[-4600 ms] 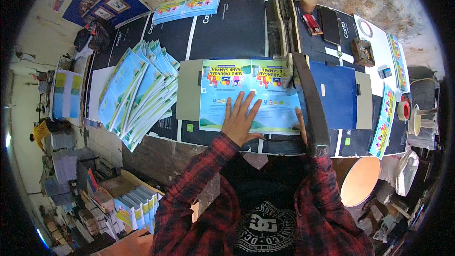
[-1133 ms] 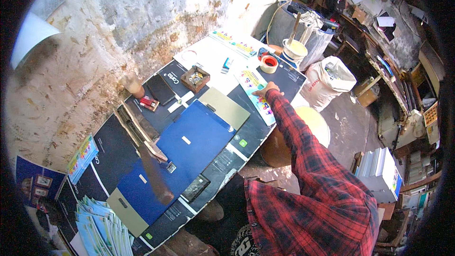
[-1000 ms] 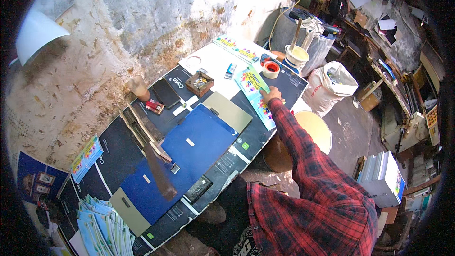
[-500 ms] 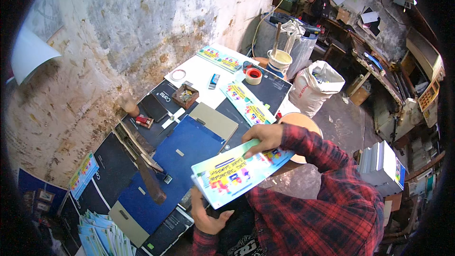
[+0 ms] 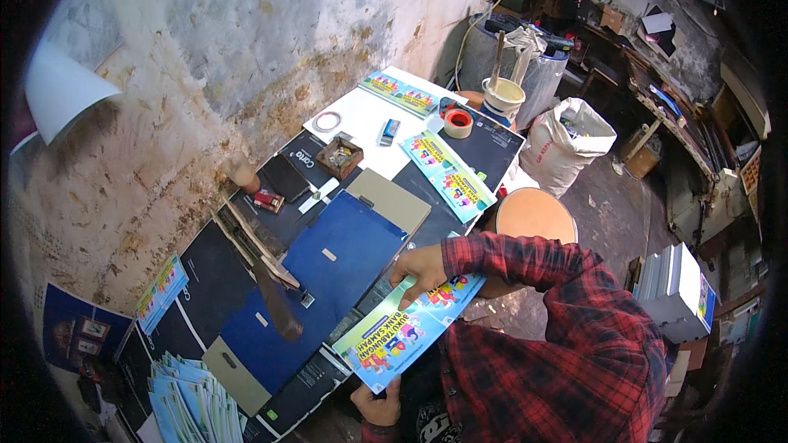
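Observation:
My right hand [image 5: 419, 275] grips the upper edge of a stack of colourful printed sheets [image 5: 410, 328], fingers over its top face. The stack is long and blue-green with cartoon figures, and it is held tilted at the table's near edge. At its lower left corner, my left hand [image 5: 377, 404] is curled against the edge, thumb up along the side; part of its fingers is hidden. Beside the stack lies a blue board panel [image 5: 336, 250] with grey-beige end pieces [image 5: 386, 201]. A wooden-handled tool [image 5: 275, 299] rests across the blue panel.
More printed sheets [image 5: 447, 176] lie on the table, with a pile of loose booklets [image 5: 193, 402] at the near left. A tape roll [image 5: 458, 123], small wooden box [image 5: 339, 157] and red lighter [image 5: 268, 200] stand farther back. A round stool [image 5: 538, 215] and white sack [image 5: 566, 148] are at right.
The stack has come lower and flatter toward the table edge, with my right hand shifting left and down. My left hand has closed in on the stack's lower corner. The view has shifted slightly.

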`<act>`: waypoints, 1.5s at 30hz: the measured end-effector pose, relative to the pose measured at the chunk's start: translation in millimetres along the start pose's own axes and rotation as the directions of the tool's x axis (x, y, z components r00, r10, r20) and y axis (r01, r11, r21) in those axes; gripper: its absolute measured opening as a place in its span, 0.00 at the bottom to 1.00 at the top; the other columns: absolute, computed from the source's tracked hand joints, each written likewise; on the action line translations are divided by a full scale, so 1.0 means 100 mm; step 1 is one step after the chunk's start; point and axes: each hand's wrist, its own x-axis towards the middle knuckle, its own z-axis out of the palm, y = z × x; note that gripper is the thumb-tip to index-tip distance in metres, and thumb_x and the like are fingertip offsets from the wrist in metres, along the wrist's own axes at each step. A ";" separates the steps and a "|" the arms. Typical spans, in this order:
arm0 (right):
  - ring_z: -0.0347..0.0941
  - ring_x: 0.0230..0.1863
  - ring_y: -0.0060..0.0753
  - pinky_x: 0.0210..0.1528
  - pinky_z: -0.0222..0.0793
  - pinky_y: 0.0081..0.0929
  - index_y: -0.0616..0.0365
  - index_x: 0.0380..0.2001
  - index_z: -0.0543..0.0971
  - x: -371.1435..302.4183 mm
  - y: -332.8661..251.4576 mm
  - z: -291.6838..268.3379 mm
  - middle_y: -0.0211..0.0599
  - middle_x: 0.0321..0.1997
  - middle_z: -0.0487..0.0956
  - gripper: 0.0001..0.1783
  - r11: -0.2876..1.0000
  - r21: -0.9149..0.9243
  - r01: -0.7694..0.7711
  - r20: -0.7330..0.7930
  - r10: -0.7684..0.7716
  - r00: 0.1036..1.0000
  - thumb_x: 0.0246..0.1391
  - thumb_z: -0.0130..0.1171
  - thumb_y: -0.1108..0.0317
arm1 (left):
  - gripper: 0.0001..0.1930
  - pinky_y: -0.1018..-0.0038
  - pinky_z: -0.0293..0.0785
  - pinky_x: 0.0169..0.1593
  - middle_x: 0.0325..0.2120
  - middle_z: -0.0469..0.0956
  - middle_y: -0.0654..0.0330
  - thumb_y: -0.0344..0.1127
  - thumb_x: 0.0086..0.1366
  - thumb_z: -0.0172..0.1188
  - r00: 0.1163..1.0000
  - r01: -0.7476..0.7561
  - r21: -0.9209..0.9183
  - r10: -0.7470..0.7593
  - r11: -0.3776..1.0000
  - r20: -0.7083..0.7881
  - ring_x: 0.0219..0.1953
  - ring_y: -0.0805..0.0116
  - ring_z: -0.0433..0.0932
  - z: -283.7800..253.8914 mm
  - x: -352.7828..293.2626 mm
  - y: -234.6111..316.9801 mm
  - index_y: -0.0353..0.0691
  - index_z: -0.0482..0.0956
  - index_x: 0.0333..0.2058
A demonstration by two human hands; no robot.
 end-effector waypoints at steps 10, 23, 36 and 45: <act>0.81 0.30 0.37 0.46 0.63 0.39 0.41 0.44 0.83 0.86 0.38 0.25 0.31 0.23 0.83 0.25 0.869 -0.426 -0.253 -0.201 0.181 0.963 0.46 0.67 0.42 | 0.17 0.69 0.70 0.55 0.47 0.78 0.55 0.33 0.69 0.59 0.845 0.291 -0.743 -0.526 0.603 -0.096 0.48 0.68 0.76 0.16 0.28 -0.40 0.26 0.75 0.51; 0.63 0.62 0.46 0.59 0.57 0.54 0.55 0.56 0.73 0.92 0.19 0.73 0.46 0.61 0.68 0.34 0.876 -0.358 -0.323 -0.852 -0.165 0.497 0.50 0.64 0.46 | 0.17 0.66 0.79 0.49 0.44 0.81 0.53 0.34 0.68 0.59 0.817 0.188 -0.686 -0.500 0.703 -0.288 0.42 0.64 0.82 -0.88 0.72 -0.79 0.30 0.74 0.51; 0.78 0.42 0.49 0.48 0.61 0.43 0.51 0.56 0.67 1.09 0.54 0.44 0.46 0.39 0.81 0.31 0.962 0.245 0.122 -0.865 0.160 0.476 0.52 0.67 0.57 | 0.17 0.65 0.75 0.53 0.49 0.79 0.54 0.34 0.69 0.57 0.752 0.223 -0.561 -0.507 0.797 -0.421 0.48 0.64 0.79 -1.04 0.62 -0.95 0.32 0.73 0.53; 0.68 0.57 0.43 0.54 0.57 0.47 0.52 0.61 0.66 1.28 0.51 0.44 0.45 0.56 0.72 0.37 0.949 -0.069 -0.309 -0.932 0.049 0.359 0.51 0.65 0.50 | 0.21 0.67 0.75 0.51 0.48 0.78 0.54 0.35 0.68 0.60 0.730 0.323 -0.620 -0.605 0.716 -0.319 0.47 0.65 0.79 -0.83 1.14 -0.56 0.31 0.71 0.55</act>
